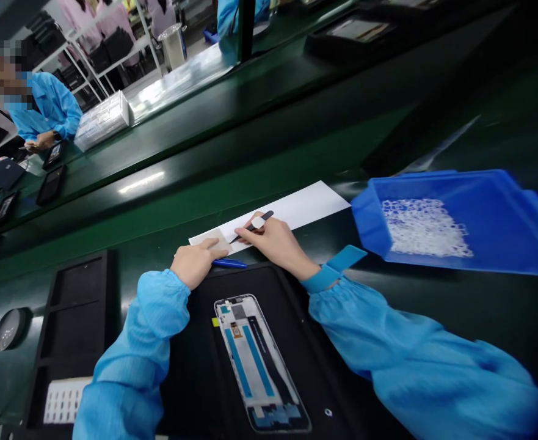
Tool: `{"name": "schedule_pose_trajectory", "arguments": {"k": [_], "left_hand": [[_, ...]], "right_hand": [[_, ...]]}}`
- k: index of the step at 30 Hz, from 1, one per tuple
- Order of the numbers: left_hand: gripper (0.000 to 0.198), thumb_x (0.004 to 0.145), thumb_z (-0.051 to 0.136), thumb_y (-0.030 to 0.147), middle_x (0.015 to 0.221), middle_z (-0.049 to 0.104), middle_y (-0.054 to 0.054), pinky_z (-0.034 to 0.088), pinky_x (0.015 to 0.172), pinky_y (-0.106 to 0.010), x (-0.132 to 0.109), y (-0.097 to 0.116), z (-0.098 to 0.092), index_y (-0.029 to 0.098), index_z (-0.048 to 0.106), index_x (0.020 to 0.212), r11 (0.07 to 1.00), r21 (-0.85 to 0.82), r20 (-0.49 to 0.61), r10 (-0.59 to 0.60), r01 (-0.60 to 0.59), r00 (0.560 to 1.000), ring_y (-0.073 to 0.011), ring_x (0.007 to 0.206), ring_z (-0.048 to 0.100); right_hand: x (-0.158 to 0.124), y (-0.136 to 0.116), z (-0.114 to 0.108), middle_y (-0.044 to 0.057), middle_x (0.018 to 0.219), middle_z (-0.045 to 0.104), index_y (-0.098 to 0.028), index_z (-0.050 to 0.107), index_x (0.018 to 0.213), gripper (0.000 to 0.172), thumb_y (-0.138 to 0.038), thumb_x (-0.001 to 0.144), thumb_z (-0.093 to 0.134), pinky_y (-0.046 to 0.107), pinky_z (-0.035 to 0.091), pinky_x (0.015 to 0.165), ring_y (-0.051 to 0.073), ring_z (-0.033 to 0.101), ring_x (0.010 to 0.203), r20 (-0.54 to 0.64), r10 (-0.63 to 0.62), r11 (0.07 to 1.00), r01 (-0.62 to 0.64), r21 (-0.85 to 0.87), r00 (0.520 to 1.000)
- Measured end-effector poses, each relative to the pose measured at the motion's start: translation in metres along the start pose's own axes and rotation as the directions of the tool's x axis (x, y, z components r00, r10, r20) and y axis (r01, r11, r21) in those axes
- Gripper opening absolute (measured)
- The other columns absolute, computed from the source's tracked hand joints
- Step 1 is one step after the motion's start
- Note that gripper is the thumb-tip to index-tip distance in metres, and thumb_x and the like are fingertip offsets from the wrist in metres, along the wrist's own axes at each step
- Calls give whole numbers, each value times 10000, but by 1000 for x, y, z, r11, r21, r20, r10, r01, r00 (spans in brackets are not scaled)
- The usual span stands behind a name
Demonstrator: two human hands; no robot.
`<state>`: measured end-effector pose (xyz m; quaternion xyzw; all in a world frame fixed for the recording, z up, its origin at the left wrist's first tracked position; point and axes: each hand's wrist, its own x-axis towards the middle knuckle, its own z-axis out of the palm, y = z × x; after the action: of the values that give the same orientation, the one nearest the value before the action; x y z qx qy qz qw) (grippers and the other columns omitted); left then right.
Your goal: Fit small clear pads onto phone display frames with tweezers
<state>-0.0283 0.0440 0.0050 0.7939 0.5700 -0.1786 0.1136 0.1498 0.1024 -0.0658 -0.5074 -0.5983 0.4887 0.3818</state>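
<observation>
My left hand [196,261] rests with fingers pressed flat on a small grey patch [214,239] at the left end of a white paper strip [296,208]. My right hand [273,239] is closed round black tweezers [252,225], their tip pointing at the patch's edge. A blue pen [230,263] lies just below my left fingers. In front of my arms a phone frame [257,360] with blue strips lies on a black mat [204,379].
A blue plastic bin [502,189] with white clear bits stands at the right. A black compartment tray [76,318] sits at the left, a round dark disc [10,328] beside it. Across the green belt a person in a blue coat [49,107] works near phones.
</observation>
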Motion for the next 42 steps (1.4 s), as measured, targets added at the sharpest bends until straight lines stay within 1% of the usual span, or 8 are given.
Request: {"name": "schedule_pose_trajectory", "arguments": {"k": [6, 8, 11, 14, 16, 18, 25, 42], "left_hand": [[554, 889, 466, 92, 1505, 438, 72, 550, 912, -403, -1, -7, 3, 433, 572, 1312, 997, -71, -30, -12, 9, 999, -263, 1145, 628], [519, 867, 496, 84, 1469, 484, 58, 525, 946, -368, -6, -11, 5, 396, 622, 1263, 979, -205, -165, -45, 10, 985, -243, 1185, 601], [309, 902, 515, 206, 1225, 665, -22, 499, 926, -291, -21, -11, 8, 246, 691, 1154, 862, -508, -361, -203, -9, 910, -201, 1086, 635], [311, 904, 516, 394, 820, 717, -22, 504, 759, -258, -35, 0, 8, 167, 718, 970, 713, -701, -180, -194, 13, 964, -173, 779, 661], [328, 885, 515, 424, 720, 690, -9, 479, 681, -257, -40, 9, 8, 163, 713, 903, 705, -708, -23, -85, 43, 996, -167, 689, 632], [312, 879, 503, 404, 735, 688, -9, 456, 670, -259, -41, 17, 8, 164, 703, 874, 732, -680, 48, -20, 47, 999, -165, 684, 614], [251, 874, 491, 350, 703, 635, 7, 376, 595, -250, -37, 24, 4, 178, 669, 834, 814, -581, 74, 13, 33, 997, -138, 622, 540], [192, 865, 524, 326, 672, 613, 26, 331, 561, -248, -38, 32, 3, 208, 671, 824, 862, -501, 79, -37, 72, 996, -130, 590, 515]], "right_hand": [[-7, -6, -14, 51, 619, 679, -214, 529, 693, 376, -547, 753, 691, 280, 505, 507, 242, 707, 669, -101, 34, 981, -14, 195, 994], [-26, -12, -24, 30, 580, 643, -221, 510, 697, 449, -629, 723, 698, 270, 480, 486, 243, 704, 672, -143, 45, 969, -9, 246, 989], [-68, -21, -33, -13, 494, 550, -218, 518, 686, 464, -622, 694, 746, 270, 475, 508, 250, 701, 654, -102, 56, 968, -29, 248, 993], [-102, -25, -28, 4, 587, 604, -206, 558, 705, 371, -538, 779, 706, 285, 487, 561, 234, 695, 653, -13, 19, 991, -17, 129, 1000], [-113, -25, -19, 22, 675, 650, -202, 582, 710, 303, -471, 824, 662, 298, 482, 600, 221, 682, 666, 1, -24, 1000, 24, 19, 1000], [-115, -23, -12, 27, 697, 661, -202, 592, 699, 257, -412, 840, 635, 307, 467, 628, 214, 663, 678, -15, -49, 996, 48, -81, 999], [-114, -23, -7, 38, 698, 659, -204, 601, 673, 250, -390, 841, 606, 319, 452, 636, 224, 637, 697, -29, -57, 986, 52, -157, 998], [-116, -20, -7, 30, 731, 653, -216, 597, 697, 237, -387, 861, 610, 332, 459, 651, 227, 637, 695, -21, -73, 982, 68, -176, 997]]}}
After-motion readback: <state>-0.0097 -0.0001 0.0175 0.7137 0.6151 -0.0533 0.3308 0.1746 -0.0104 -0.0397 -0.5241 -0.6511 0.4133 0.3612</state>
